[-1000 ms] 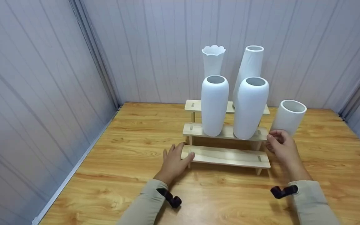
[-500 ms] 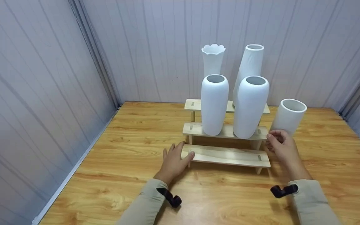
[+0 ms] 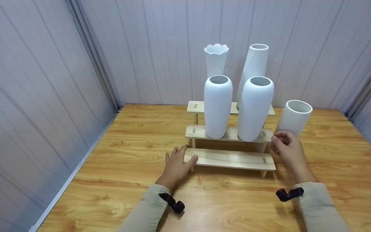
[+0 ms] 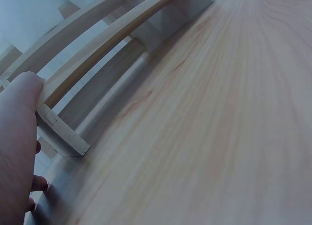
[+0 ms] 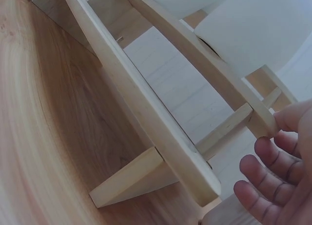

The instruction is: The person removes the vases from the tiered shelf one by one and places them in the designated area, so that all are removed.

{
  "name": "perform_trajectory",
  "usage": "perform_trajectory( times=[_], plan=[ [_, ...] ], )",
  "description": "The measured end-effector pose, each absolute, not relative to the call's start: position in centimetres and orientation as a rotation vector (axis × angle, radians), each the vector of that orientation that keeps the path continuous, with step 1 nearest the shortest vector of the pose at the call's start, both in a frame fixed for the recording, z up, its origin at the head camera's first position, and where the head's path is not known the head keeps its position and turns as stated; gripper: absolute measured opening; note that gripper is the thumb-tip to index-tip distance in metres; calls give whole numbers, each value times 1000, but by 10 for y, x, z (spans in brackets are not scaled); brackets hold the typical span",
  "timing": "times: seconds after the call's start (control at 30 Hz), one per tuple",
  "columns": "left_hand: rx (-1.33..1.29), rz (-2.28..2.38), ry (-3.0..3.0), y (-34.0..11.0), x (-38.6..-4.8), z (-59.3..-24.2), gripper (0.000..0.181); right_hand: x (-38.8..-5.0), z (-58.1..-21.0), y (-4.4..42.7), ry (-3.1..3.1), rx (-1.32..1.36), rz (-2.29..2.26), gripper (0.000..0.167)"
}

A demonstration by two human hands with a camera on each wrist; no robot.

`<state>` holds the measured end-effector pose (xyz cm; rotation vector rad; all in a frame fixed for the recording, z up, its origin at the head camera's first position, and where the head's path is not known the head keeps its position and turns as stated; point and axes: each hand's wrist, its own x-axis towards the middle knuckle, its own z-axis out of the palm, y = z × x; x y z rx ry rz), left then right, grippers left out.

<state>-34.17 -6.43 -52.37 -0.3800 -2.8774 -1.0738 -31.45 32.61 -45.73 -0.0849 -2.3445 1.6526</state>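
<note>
On a rack (image 3: 230, 158) held by both hands (image 3: 176, 165) (image 3: 291, 149) stand plain white vases (image 3: 218, 108).

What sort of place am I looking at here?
Possibly a small partitioned booth or workspace: pale panelled walls on three sides of a wood-grain table, which holds a stepped wooden stand with white vases.

stand (image 3: 230, 159) on table (image 3: 130, 141) | front vases (image 3: 218, 108) (image 3: 255, 109) on middle tier (image 3: 200, 129) | rear vases (image 3: 215, 62) (image 3: 257, 64) behind them | side vase (image 3: 292, 120) right of stand
</note>
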Motion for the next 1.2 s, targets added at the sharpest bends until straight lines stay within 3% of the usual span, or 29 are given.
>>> perform_trajectory(
  times=[1.2],
  plan=[
    [-403, -1108, -2865, -66, -341, -525, 81, -310, -443, 339, -2336, -121, 1525, 35]
  ],
)
